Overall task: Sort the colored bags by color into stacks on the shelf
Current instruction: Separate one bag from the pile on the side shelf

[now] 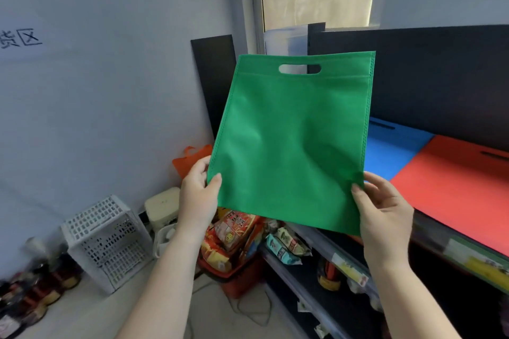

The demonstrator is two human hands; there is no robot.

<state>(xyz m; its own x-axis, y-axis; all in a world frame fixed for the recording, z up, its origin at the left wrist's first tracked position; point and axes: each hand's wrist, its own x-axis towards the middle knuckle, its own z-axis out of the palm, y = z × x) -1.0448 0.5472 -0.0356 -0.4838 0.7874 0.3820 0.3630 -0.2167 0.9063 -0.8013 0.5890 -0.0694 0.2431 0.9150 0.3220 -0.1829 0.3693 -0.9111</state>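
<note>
While both hands carry one bag in the air: entries run left to right.
Crate: white perforated crate (106,242) on the floor by the wall, apart from the task.
Orange bag: orange bag (192,159) low behind the left hand, partly hidden; probably from the unsorted supply, though I cannot confirm it.
Left hand: left hand (199,195) pinches the lower left corner of the bag, thumb on the near face, fingers behind.
Green bag: green bag (292,143) held up flat in front of the shelf, touching no stack.
Why held so: a corner pinch on each side keeps the limp fabric spread, so its colour reads plainly and it can go down flat.
Orientation: long axis near vertical, handle slot at the top, top edge leaning slightly right; broad face toward the camera.
Right hand: right hand (384,212) pinches the lower right edge, thumb in front, fingers curled behind.
Blue stack: blue bag (391,151) flat on the shelf (451,250), just beside the red.
Red stack: red bag (454,181) flat, handle slot toward the back panel.
Judgement: no green stack is visible; this bag likely starts one.
</note>
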